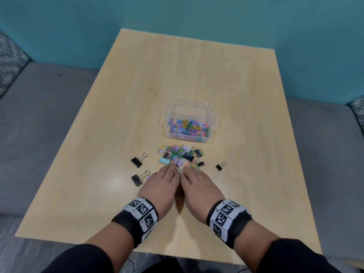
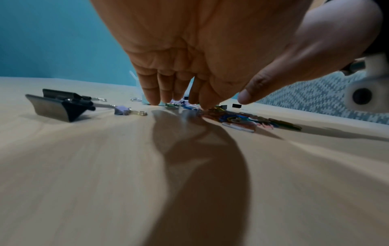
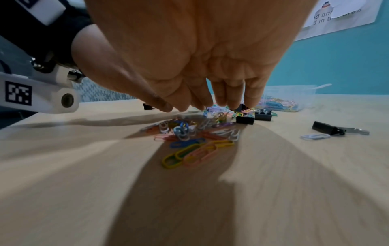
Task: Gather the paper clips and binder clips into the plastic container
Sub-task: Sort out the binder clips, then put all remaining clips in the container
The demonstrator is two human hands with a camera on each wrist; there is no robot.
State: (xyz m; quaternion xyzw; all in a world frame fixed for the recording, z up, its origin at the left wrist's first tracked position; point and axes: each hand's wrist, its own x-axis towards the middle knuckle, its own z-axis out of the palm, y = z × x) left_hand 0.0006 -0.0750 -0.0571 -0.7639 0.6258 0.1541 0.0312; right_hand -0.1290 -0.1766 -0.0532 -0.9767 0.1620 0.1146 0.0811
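On the pale wood table (image 1: 197, 75), the left hand (image 1: 160, 184) and right hand (image 1: 199, 186) are lying flat, fingers straight and together, fingertips meeting over the loose clip pile (image 1: 180, 156) just before the plastic container (image 1: 211, 123). Cupping both palms inward and sweeping low should be catching stragglers.

Your head cam looks steeply down on the desk (image 1: 197, 75). Both wrist cams skim it close up, sharing the paper clip pile (image 3: 200, 133).
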